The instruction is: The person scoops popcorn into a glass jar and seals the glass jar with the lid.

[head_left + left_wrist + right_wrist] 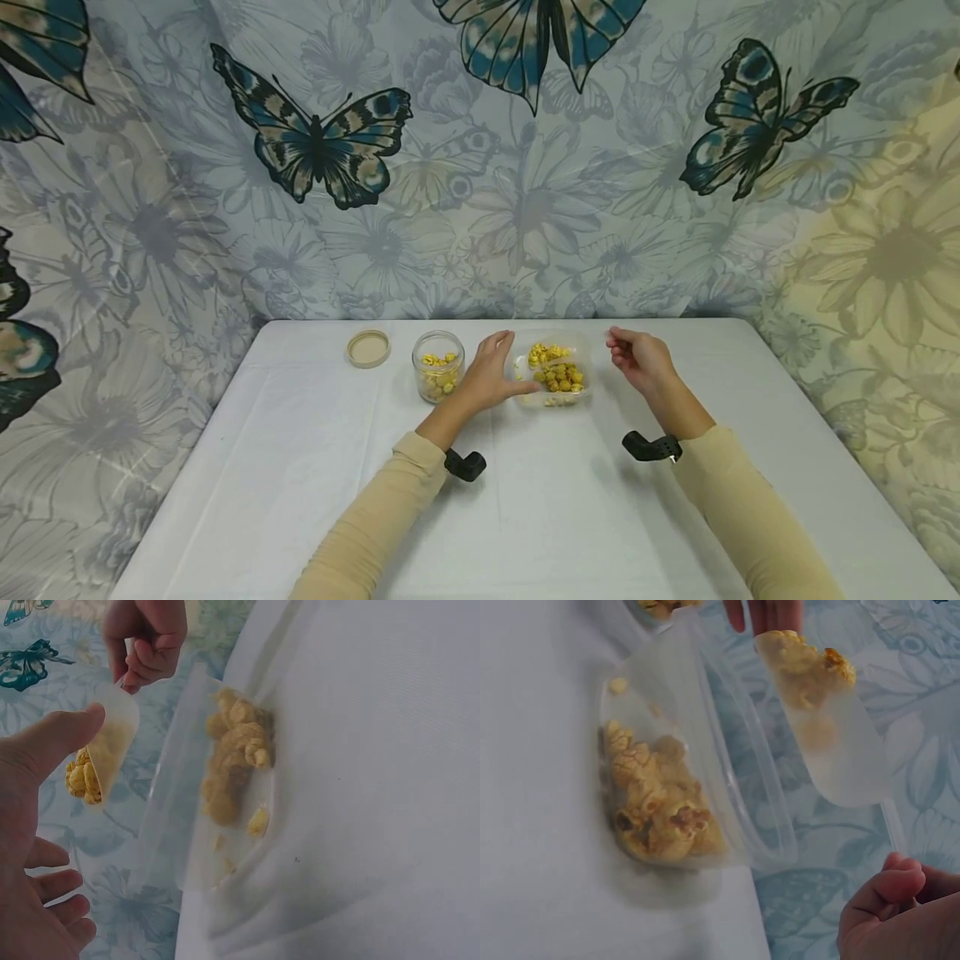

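My right hand (643,360) pinches the thin handle of a translucent plastic scoop (847,757), which carries several pieces of yellow popcorn (810,671). The scoop is held above a clear plastic tub (757,772) with more popcorn (656,799) at its bottom. Between the tub and a glass jar (420,383) is my left hand (487,377), thumb and fingers spread apart and gripping nothing. In the left wrist view its thumb overlaps the scoop; whether they touch I cannot tell. The jar stands upright without a lid and has popcorn inside.
A round gold-coloured lid (368,349) lies left of the jar. All of it is on a table with a white cloth (525,517), its far edge close to a butterfly-patterned backdrop (450,242). Small popcorn crumbs (257,823) lie in the tub.
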Motion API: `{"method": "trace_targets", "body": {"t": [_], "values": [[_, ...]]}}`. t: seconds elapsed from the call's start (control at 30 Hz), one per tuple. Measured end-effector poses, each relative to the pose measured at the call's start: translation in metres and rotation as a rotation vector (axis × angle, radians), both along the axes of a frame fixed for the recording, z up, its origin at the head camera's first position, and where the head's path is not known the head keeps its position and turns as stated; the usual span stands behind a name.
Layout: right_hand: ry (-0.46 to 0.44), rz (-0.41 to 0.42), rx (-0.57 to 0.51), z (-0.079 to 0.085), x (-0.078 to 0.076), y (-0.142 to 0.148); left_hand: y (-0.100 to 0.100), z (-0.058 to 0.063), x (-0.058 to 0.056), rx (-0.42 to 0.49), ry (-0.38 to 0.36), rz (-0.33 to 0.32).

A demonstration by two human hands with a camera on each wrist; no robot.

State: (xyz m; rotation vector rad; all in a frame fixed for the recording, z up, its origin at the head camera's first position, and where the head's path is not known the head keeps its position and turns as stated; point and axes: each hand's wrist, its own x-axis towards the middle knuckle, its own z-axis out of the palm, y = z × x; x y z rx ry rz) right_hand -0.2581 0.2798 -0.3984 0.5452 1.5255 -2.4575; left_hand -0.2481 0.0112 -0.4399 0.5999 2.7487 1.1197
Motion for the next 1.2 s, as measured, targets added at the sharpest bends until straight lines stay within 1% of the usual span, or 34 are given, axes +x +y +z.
{"method": "trace_targets", "body": {"t": [0.33, 0.43, 0.57, 0.67, 0.87, 1.07, 1.2], "values": [[0.034, -0.001, -0.029, 0.009, -0.006, -0.009, -0.004, 0.023, -0.002, 0.010, -0.011, 0.035], [0.044, -0.001, -0.039, 0.011, -0.010, -0.012, -0.006, 0.029, -0.003, 0.020, -0.006, 0.037], [0.057, 0.002, -0.059, 0.014, -0.014, -0.019, -0.010, 0.035, -0.004, 0.008, 0.017, 0.054], [0.065, 0.006, -0.065, 0.017, -0.016, -0.025, -0.014, 0.038, -0.004, -0.003, 0.032, 0.067], [0.076, 0.014, -0.060, 0.021, -0.021, -0.036, -0.025, 0.041, -0.004, 0.033, 0.026, 0.091], [0.089, 0.029, -0.061, 0.023, -0.024, -0.048, -0.039, 0.043, -0.003, 0.025, 0.073, 0.117], [0.097, 0.037, -0.054, 0.023, -0.026, -0.055, -0.049, 0.042, -0.001, 0.029, 0.087, 0.143]]}}
